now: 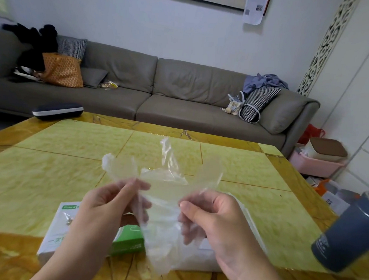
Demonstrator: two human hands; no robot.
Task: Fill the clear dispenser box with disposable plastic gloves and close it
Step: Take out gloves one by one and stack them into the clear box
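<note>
A single head-worn wide-angle view looks forward and down from close above the near edge of the worktop. Both hands enter from six o'clock, very near the lens. A sofa spans twelve o'clock, well beyond the far edge.

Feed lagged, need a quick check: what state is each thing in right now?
left hand: pinching the gloves
right hand: pinching the gloves
plastic gloves: held up above the table, crumpled
green and white carton: lying flat on the table
blue cup: standing at the table's right edge
</note>
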